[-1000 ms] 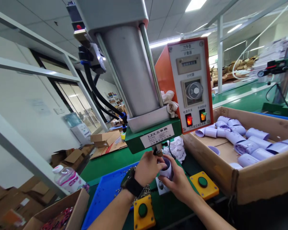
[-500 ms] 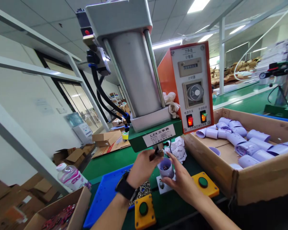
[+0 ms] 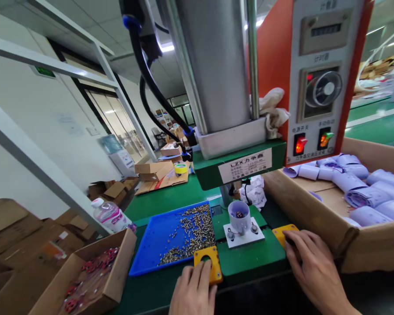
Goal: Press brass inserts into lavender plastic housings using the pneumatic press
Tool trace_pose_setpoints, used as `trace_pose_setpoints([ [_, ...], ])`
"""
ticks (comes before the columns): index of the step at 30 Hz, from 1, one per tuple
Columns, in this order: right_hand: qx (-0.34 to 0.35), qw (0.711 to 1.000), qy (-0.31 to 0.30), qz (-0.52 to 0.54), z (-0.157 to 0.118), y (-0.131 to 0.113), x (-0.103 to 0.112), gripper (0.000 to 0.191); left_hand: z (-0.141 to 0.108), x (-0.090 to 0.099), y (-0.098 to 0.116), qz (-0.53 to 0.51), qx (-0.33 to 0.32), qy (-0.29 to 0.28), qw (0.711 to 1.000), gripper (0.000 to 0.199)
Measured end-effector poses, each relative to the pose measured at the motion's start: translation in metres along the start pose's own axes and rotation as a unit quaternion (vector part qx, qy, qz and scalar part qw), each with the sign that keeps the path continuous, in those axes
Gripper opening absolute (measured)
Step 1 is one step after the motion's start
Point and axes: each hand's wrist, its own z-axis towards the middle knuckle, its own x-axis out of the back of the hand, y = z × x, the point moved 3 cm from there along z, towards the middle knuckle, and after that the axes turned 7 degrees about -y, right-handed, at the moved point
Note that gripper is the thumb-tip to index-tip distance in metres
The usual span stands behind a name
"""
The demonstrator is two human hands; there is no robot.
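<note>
"Why is the press (image 3: 216, 70) at the centre?"
"Probably so everything is within reach. The carton (image 3: 377, 247) of lilac tubes (image 3: 364, 197) stands just to its right."
"And the blue tray (image 3: 151, 249)?"
"On the left, its rim likely there to stop spills."
"What do the hands grip?"
"Nothing that I can see. The left hand (image 3: 194, 288), open, rests loosely bent fingers on the left yellow box (image 3: 216, 264). The right hand (image 3: 315, 262), also open, curves over the right yellow box (image 3: 278, 234), hiding its button. That spacing presumably keeps both clear of the press."
"Where's the lilac cup (image 3: 239, 222)?"
"Upright at the white plate (image 3: 249, 239), below the press, untouched; the plate's mount seems to steady it. I can't identify the dark bit inside."
"Smallest?"
"Metal pieces (image 3: 202, 232), loose in the tray, perhaps for easy picking."
</note>
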Motion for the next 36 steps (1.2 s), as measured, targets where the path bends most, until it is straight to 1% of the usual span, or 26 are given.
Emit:
trace_pose_setpoints([
  [3,0.003,1.0,-0.008,0.011,0.002,0.003,-0.001,0.024,0.016,0.011,0.002,-0.018,-0.003,-0.024,1.0,0.033],
  [5,0.006,1.0,-0.012,0.023,0.001,0.007,-0.001,0.024,0.029,0.019,-0.002,-0.049,0.003,-0.058,0.997,0.031],
  [6,0.008,0.999,-0.015,0.03,0.001,0.008,-0.002,0.023,0.037,0.022,-0.006,-0.068,0.023,-0.082,0.994,0.031],
  [8,0.012,0.999,-0.019,0.04,0.0,0.009,-0.004,0.022,0.057,0.024,-0.02,-0.103,0.084,-0.135,0.982,0.031],
  [9,0.011,0.999,-0.018,0.042,0.0,0.008,-0.005,0.021,0.069,0.021,-0.027,-0.112,0.113,-0.163,0.974,0.032],
  [10,0.008,0.999,-0.018,0.043,0.0,0.007,-0.006,0.022,0.081,0.016,-0.035,-0.116,0.128,-0.189,0.967,0.032],
  [11,0.0,0.999,-0.016,0.042,0.0,0.006,-0.007,0.023,0.093,0.009,-0.041,-0.111,0.129,-0.219,0.961,0.032],
  [14,-0.039,0.999,0.004,0.038,-0.001,0.003,-0.012,0.03,0.122,-0.018,-0.055,-0.098,0.11,-0.272,0.951,0.029],
  [17,-0.053,0.998,0.029,0.033,-0.002,0.001,-0.016,0.036,0.134,-0.039,-0.057,-0.086,0.099,-0.303,0.944,0.028],
  [20,-0.037,0.998,0.038,0.024,0.001,0.002,-0.016,0.04,0.136,-0.045,-0.052,-0.082,0.091,-0.313,0.942,0.028],
  [24,-0.041,0.999,0.009,0.027,0.015,-0.006,-0.006,0.05,0.135,-0.042,-0.048,-0.092,0.081,-0.315,0.941,0.027],
  [26,-0.045,0.997,-0.001,0.067,0.025,-0.018,0.003,0.053,0.136,-0.04,-0.049,-0.097,0.084,-0.31,0.942,0.027],
  [29,-0.062,0.983,0.003,0.173,0.043,-0.042,0.012,0.049,0.134,-0.039,-0.052,-0.104,0.097,-0.295,0.945,0.029],
  [31,-0.078,0.964,-0.006,0.253,0.057,-0.055,0.012,0.049,0.133,-0.037,-0.054,-0.107,0.106,-0.282,0.948,0.03],
  [33,-0.084,0.938,-0.036,0.335,0.073,-0.066,0.008,0.056,0.131,-0.034,-0.057,-0.112,0.115,-0.269,0.95,0.029],
  [34,-0.076,0.92,-0.067,0.379,0.082,-0.071,0.004,0.061,0.13,-0.032,-0.058,-0.115,0.119,-0.261,0.951,0.027],
  [36,-0.06,0.874,-0.118,0.467,0.098,-0.081,-0.001,0.069,0.129,-0.024,-0.059,-0.125,0.125,-0.243,0.954,0.025],
])
